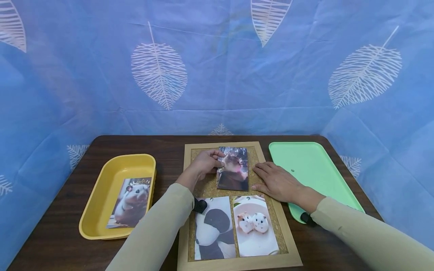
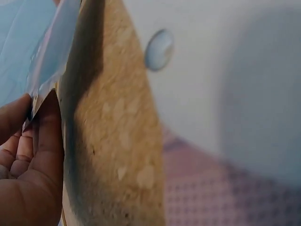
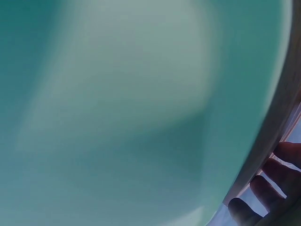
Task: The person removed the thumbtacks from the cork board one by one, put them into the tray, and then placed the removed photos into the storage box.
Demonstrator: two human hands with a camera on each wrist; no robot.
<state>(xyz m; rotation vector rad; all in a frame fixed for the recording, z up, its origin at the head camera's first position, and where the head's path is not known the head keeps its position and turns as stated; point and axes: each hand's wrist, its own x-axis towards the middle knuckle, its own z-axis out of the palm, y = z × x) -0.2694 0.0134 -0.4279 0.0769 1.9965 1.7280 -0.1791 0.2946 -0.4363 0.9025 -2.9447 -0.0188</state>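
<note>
My left hand [image 1: 207, 164] pinches the left edge of a glossy animal photo [image 1: 232, 169] over the upper part of a wood-framed cork board [image 1: 210, 189]. In the left wrist view, the thumb and fingers [image 2: 47, 155] grip the photo [image 2: 54, 52], which is seen nearly edge-on and stands off the cork. My right hand [image 1: 279, 182] rests on the board's right frame, its fingers extended beside the photo. Below, a black-and-white plush photo [image 1: 214, 229] and a photo of two small white animals [image 1: 255, 227] are each fastened at the top with a round pin [image 2: 159, 50].
To the left stands a yellow tray [image 1: 93, 214] with a hamster photo [image 1: 130, 205] in it. A green tray [image 1: 315, 162], with a small pin [image 1: 292, 170] on it, lies right of the board under my right wrist. Blue leaf-print cloth [image 1: 217, 75] hangs behind the dark table [image 1: 166, 146].
</note>
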